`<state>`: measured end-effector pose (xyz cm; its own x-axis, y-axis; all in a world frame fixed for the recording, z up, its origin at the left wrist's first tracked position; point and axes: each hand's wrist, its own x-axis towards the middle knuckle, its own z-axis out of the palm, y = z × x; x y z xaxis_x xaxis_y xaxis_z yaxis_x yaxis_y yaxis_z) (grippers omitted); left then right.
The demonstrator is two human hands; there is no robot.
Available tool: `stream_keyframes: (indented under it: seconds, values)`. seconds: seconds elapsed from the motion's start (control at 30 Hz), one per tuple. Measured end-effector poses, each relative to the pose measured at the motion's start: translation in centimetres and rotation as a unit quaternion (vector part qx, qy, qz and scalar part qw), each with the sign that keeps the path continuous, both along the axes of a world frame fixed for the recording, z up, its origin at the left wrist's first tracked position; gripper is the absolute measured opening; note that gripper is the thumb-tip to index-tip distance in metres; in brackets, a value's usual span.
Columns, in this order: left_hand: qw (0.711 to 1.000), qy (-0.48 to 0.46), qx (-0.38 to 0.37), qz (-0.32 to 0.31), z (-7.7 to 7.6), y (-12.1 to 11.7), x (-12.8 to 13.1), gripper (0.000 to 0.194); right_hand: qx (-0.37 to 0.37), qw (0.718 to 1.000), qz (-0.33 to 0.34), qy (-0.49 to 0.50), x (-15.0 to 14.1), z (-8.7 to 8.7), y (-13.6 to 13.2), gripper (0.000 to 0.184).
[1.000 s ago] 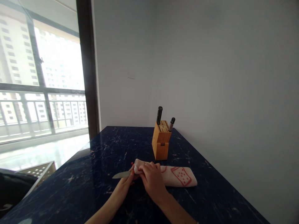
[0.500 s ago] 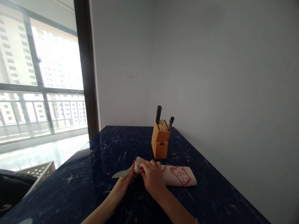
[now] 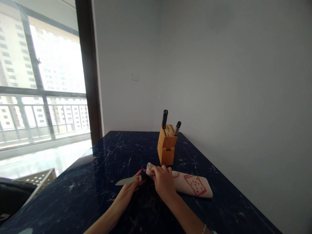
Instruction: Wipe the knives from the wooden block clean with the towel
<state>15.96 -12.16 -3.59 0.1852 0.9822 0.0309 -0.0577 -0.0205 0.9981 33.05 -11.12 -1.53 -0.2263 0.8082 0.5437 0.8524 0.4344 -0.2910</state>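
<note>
My left hand (image 3: 130,188) is closed around a kitchen knife (image 3: 126,181) near the base of its blade. The blade points left and part of the dark handle shows beyond my fingers. My right hand (image 3: 163,182) grips the rolled end of a white towel (image 3: 195,186) with red markings, right beside the knife handle. The rest of the towel lies folded to the right on the dark table. Whether the towel's end touches the handle is hard to make out.
A wooden knife block (image 3: 167,146) stands just beyond my right hand, with two dark-handled tools in its slots. The dark blue marbled table (image 3: 122,149) meets grey walls behind and at the right. A perforated beige chair or basket (image 3: 41,182) is at the lower left.
The towel and my right hand have shifted right, away from the blade, and more of the knife's dark handle shows. The towel's far end has swung slightly nearer. My left hand has barely moved.
</note>
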Motion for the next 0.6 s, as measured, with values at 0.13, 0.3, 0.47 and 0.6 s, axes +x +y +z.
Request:
stream_keyframes:
  seconds: [0.13, 0.3, 0.47, 0.6]
  values:
    - [1.0, 0.017, -0.006, 0.007, -0.4, 0.3, -0.2, 0.08, -0.012, 0.998, -0.049, -0.024, 1.0, -0.5, 0.6, 0.022]
    - [1.0, 0.004, 0.001, 0.015, -0.2, 0.2, -0.2, 0.066, 0.006, 0.999, 0.031, -0.014, -0.3, 0.3, -0.6, 0.019]
    - [1.0, -0.024, -0.011, 0.017, 0.6, -0.5, 0.0, 0.065, 0.005, 0.999, 0.001, -0.035, 0.2, 0.3, -0.4, 0.023]
    - [0.998, -0.04, -0.023, 0.051, 0.6, -0.6, 0.2, 0.064, -0.007, 0.995, -0.073, -0.072, 1.7, -0.3, 0.6, 0.024]
